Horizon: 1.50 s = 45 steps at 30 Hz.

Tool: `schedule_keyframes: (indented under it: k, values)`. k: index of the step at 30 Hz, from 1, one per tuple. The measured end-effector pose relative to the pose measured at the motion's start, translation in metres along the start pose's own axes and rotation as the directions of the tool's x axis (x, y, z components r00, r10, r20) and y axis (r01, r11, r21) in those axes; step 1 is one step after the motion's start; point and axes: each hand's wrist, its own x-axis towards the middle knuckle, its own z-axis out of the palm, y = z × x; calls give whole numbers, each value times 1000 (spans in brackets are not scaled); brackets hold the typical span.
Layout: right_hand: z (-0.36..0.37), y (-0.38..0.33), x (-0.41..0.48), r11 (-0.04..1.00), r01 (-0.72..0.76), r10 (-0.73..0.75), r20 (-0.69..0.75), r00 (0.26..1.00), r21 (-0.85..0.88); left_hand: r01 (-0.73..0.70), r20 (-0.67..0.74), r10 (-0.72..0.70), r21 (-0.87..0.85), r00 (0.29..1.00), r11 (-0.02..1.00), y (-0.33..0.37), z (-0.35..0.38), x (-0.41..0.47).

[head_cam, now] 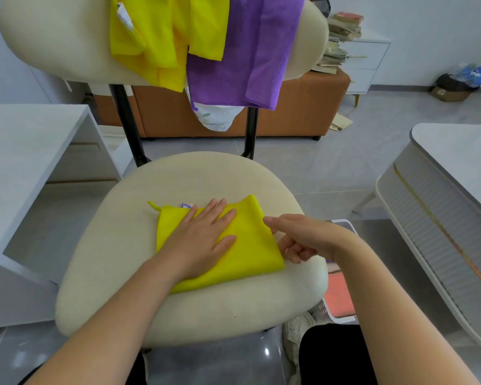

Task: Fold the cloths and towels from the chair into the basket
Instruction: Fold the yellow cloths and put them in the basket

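Mid-fold, the left grip [203, 234] lies flat and open on the yellow cloth [250, 245] on the chair seat [206, 176], while the right grip [303, 237], loosely curled and empty, waits at its edge, likely to fold it again before the basket [343, 319].

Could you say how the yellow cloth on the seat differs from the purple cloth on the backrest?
The yellow cloth lies folded flat; the purple cloth hangs draped. The left hand presses the yellow cloth; no hand touches the purple cloth. Both are on the chair.
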Motion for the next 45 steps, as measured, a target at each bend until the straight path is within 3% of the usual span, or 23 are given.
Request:
schedule_keyframes:
  k: [8, 11, 13, 15, 17, 18, 20, 23, 26, 30, 33, 35, 40, 45]
  values:
    - [-4, 7, -9, 999, 46, -45, 55, 997, -10, -33, 13, 33, 4, 999, 999, -4, 0, 7]
    - [-5, 11, -4, 993, 56, -69, -116, 991, -109, -40, -4, 40, 4, 999, 999, -5, 1, 10]
    - [-2, 14, 4, 965, 140, -215, -368, 904, -220, -38, -17, 38, -15, 999, 999, -3, 2, 10]
    - [6, 12, 10, 886, 250, -431, -499, 752, -390, -31, -75, 26, -62, 997, 998, -2, 0, 9]
    - [16, 4, 14, 774, 355, -607, -455, 652, -524, 2, -195, -29, -136, 980, 991, -2, -4, 6]
    - [22, 1, 17, 717, 382, -660, -390, 642, -583, 15, -268, -60, -168, 962, 986, -4, -7, 5]
    - [36, -5, 21, 653, 369, -651, -242, 719, -661, 38, -394, -107, -180, 913, 983, -9, -13, -1]
    - [57, -5, 32, 585, 260, -514, -103, 852, -768, 168, -448, -255, -225, 857, 960, -17, -21, -14]
    - [67, -2, 42, 536, 170, -443, -104, 891, -827, 334, -346, -480, -404, 806, 852, -24, -25, -30]
    - [68, 0, 44, 526, 142, -451, -134, 882, -839, 468, -94, -641, -604, 762, 645, -40, -26, -47]
    - [70, 1, 44, 525, 142, -458, -138, 878, -839, 510, 141, -648, -747, 749, 427, -45, -32, -57]
    - [70, 0, 44, 527, 140, -454, -138, 880, -838, 520, 241, -600, -780, 763, 348, -43, -35, -65]
    - [70, 0, 44, 530, 138, -450, -140, 882, -836, 554, 367, -479, -760, 797, 339, -42, -35, -76]
    - [70, -1, 43, 536, 139, -449, -142, 882, -833, 598, 379, -490, -673, 785, 435, -47, -34, -74]
